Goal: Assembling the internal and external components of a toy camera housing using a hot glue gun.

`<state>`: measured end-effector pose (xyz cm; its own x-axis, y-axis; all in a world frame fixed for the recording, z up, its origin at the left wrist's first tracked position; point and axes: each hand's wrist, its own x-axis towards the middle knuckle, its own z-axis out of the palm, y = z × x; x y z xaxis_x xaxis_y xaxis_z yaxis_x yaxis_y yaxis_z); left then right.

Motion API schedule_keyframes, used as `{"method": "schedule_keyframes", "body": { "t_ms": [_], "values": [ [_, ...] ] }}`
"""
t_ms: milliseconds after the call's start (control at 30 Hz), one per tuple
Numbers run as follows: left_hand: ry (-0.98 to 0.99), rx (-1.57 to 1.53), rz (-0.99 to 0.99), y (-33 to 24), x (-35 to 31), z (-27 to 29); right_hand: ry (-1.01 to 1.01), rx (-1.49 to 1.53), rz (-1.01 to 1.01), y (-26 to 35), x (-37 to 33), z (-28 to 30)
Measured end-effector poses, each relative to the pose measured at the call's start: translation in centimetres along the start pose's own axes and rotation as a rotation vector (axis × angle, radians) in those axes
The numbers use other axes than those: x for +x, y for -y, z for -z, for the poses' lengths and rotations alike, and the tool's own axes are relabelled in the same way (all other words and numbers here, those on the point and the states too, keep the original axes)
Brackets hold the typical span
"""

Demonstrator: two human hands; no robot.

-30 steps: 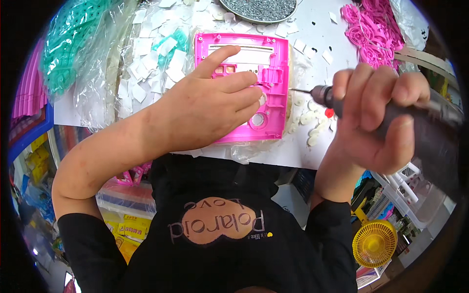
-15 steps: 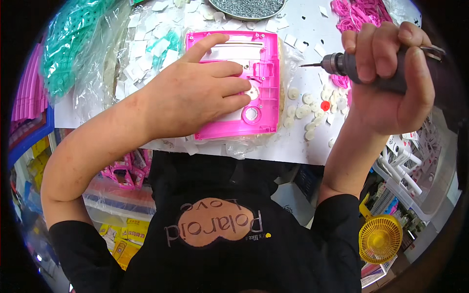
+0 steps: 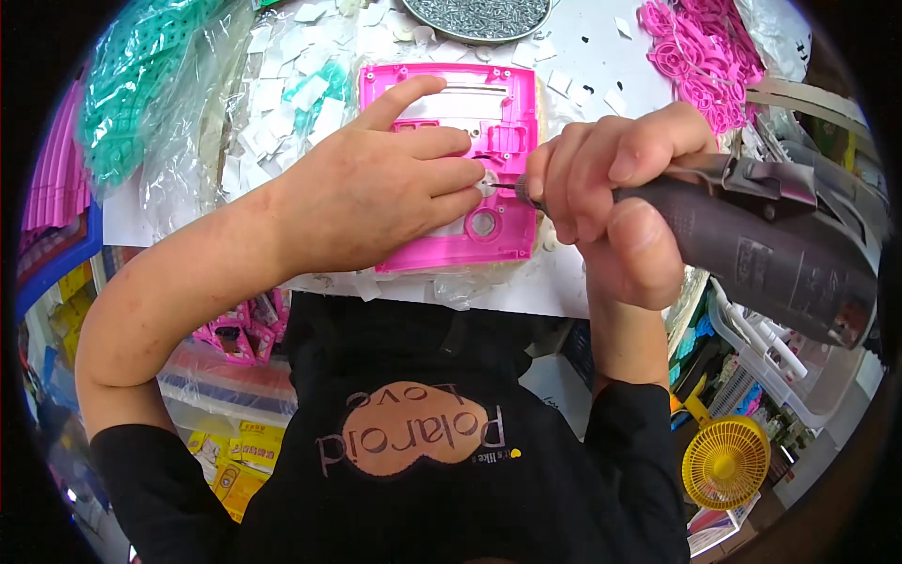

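Note:
A bright pink plastic housing (image 3: 523, 108) lies open side up near the table's front edge, on clear plastic wrap. My left hand (image 3: 348, 193) rests flat across its left part with the fingers stretched out. The middle fingertips touch the housing beside a small white disc (image 3: 489, 184). In my right hand (image 3: 611, 183) is a dark electric screwdriver (image 3: 752, 240), gripped from above with the thumb below. It slants in from the right, and its thin bit points left at the white disc. Whether the tip touches a screw is too small to tell.
A round metal dish of screws (image 3: 479, 17) stands beyond the housing. White square pieces (image 3: 272, 117) and bagged teal parts (image 3: 141, 85) lie to the left. Pink molded parts (image 3: 705, 70) are heaped far right. A yellow fan (image 3: 725, 465) sits below right, near a clear bin (image 3: 817, 399).
My right hand has brought the screwdriver left and down, from over the table's right side to the housing. My left hand stays nearly in place.

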<state>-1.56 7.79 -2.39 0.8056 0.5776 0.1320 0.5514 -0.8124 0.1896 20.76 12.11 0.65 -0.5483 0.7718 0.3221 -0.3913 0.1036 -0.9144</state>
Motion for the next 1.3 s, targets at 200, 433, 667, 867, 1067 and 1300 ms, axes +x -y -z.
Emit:
{"method": "schedule_keyframes", "body": {
  "t_ms": [200,433,667,867,1067,1300],
  "values": [
    [-0.075,-0.027,0.021,-0.4,-0.3,-0.9,0.008,-0.048,-0.041,0.0,0.2,-0.5],
    [-0.195,-0.018,0.001,-0.6,0.1,-1.1,0.025,-0.074,-0.089,-0.3,-0.2,-1.9],
    [-0.121,0.042,-0.042,-0.7,0.5,-1.0,0.141,-0.095,0.010,-1.4,-0.5,-0.6],
    [-0.193,-0.078,0.210,-0.8,-1.9,0.2,0.128,0.100,0.141,1.9,1.5,2.4],
    [-0.546,0.045,0.766,1.1,-10.6,3.9,-0.232,-0.309,0.146,8.3,3.3,8.9],
    [-0.504,0.025,0.951,3.6,-15.3,5.3,-0.460,-0.783,0.207,7.9,4.7,13.5]
  ]
}}
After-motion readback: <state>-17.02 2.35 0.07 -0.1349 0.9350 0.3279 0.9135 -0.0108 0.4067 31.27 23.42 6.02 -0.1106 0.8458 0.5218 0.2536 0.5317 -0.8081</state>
